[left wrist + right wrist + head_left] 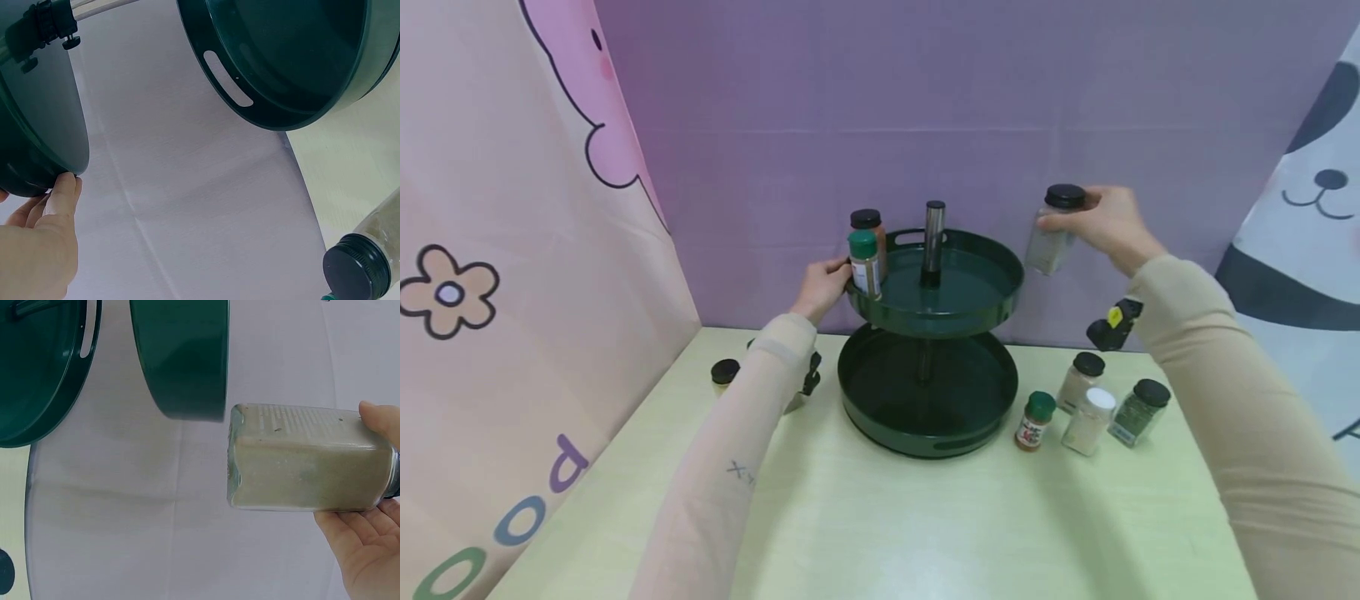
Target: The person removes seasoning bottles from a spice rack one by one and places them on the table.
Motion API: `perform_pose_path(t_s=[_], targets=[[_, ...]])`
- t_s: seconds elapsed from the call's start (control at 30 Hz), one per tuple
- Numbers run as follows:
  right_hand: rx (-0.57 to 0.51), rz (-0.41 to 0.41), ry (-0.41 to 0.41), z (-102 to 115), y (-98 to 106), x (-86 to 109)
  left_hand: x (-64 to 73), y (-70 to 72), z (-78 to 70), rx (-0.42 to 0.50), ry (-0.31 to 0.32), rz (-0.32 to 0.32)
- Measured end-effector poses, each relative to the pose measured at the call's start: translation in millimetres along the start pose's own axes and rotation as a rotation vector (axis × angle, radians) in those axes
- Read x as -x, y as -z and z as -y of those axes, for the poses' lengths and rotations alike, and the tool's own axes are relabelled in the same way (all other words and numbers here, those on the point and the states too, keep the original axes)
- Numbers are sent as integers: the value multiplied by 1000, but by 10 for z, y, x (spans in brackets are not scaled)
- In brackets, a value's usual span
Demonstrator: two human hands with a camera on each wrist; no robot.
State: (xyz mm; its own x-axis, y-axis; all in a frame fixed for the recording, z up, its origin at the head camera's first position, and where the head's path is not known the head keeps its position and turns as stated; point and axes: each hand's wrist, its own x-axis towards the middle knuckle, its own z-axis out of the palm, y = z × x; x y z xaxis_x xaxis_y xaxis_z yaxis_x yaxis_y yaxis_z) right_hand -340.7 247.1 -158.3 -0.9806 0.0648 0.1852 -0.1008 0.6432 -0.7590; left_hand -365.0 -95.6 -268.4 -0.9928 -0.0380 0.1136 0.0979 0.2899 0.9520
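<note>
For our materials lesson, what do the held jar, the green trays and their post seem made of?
Jar: glossy, probably glass, perhaps clear plastic; pale contents show through. Trays: painted metal or plastic, smooth green with soft highlights. Post: upper part likely polished metal, judging by silvery streaks.

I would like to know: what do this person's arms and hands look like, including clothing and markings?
The left sleeve and right sleeve are long and pale beige; the left one bears small dark marks. The left hand and right hand wear no gloves. Black devices show beside both wrists, the right one with a yellow patch.
</note>
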Motion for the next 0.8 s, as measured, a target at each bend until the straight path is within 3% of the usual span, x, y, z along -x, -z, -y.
perform_pose_path(t_s=[0.8], targets=[[53, -39, -13, -249, 218, 81, -43, 5, 24, -2, 12, 14]])
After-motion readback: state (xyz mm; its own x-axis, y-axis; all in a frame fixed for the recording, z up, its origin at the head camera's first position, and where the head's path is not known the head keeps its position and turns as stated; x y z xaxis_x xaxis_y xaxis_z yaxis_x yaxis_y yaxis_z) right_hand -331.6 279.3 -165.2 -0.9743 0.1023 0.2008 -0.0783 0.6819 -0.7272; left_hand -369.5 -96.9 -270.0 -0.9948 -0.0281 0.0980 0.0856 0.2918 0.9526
